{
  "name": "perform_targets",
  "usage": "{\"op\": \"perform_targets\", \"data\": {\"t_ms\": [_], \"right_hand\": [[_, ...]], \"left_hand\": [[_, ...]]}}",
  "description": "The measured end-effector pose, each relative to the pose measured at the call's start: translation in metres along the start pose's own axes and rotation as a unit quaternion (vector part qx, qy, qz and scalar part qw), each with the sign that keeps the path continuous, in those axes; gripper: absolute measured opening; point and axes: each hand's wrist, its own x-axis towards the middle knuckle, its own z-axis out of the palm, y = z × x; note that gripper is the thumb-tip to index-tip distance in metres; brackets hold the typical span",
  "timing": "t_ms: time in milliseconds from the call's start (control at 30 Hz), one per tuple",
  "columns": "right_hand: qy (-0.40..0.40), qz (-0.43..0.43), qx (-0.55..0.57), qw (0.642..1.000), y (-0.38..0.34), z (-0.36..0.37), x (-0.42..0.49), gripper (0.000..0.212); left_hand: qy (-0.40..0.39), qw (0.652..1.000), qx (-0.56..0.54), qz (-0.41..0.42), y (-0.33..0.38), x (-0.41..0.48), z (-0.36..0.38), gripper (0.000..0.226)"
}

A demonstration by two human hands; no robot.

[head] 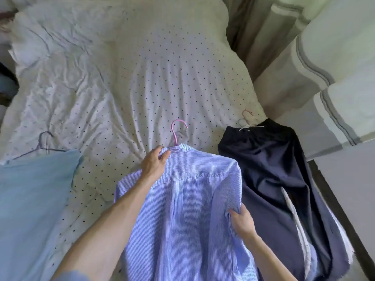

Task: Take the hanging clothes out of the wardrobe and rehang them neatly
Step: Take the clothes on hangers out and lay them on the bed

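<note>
Evidently light and limp, a blue-and-white striped shirt (192, 199) lies back-up on the near edge of a bed (121, 78), partly lifted by a person's two bare hands. It reads as thin woven cotton: soft, easily creased, with no stiffness of its own except at the collar band and yoke seam. It is unlikely to slip from a grip, but it could slide off its hanger if tilted. The firmest place to take it is probably the hanger neck just under the hook, or the collar and shoulder over the hanger's arms.

The left hand (155, 163) grips the fabric at the collar, fingers curled over the left shoulder, just beside the pink hanger (177, 128) whose hook pokes out above the collar. The right hand (242, 222) pinches a bunched fold at the shirt's right side, near the sleeve.

The shirt has fine vertical stripes, a narrow band collar, a yoke seam across the shoulders and a centre pleat running down the back. The cloth ripples loosely towards the hem, which runs out of view at the bottom.

To the left lies a pale blue garment (34, 199) on a thin dark hanger (43, 142). To the right lies a navy garment (269, 169) on another hanger (246, 118), touching or just beside the striped shirt. The bedsheet is white with small dark dots and is rumpled.
</note>
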Motion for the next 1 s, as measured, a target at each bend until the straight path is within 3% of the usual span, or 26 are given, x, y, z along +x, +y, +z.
{"op": "perform_targets", "data": {"t_ms": [200,367,567,667,867,1000], "right_hand": [[0.028,0.024,-0.067,0.997,-0.004,0.028,0.057,0.012],[0.03,-0.02,-0.143,0.989,0.004,0.063,0.096,0.016],[0.011,-0.064,-0.325,0.943,0.031,0.101,0.118,0.069],[0.038,-0.083,-0.366,0.926,0.037,0.111,0.124,0.082],[0.006,-0.058,-0.367,0.928,0.026,0.104,0.125,0.091],[-0.023,-0.064,-0.312,0.948,0.023,0.08,0.108,0.08]], "left_hand": [[-0.005,0.999,0.048,-0.001,-0.047,0.08,0.06,0.039],[0.04,0.997,0.072,-0.002,-0.082,0.127,0.105,0.04],[0.095,0.976,0.184,0.061,-0.121,0.148,0.148,0.03],[0.108,0.962,0.229,0.099,-0.134,0.16,0.155,0.026],[0.074,0.956,0.243,0.149,-0.135,0.163,0.146,0.026],[-0.02,0.97,0.238,0.045,-0.107,0.157,0.128,0.037]]}}
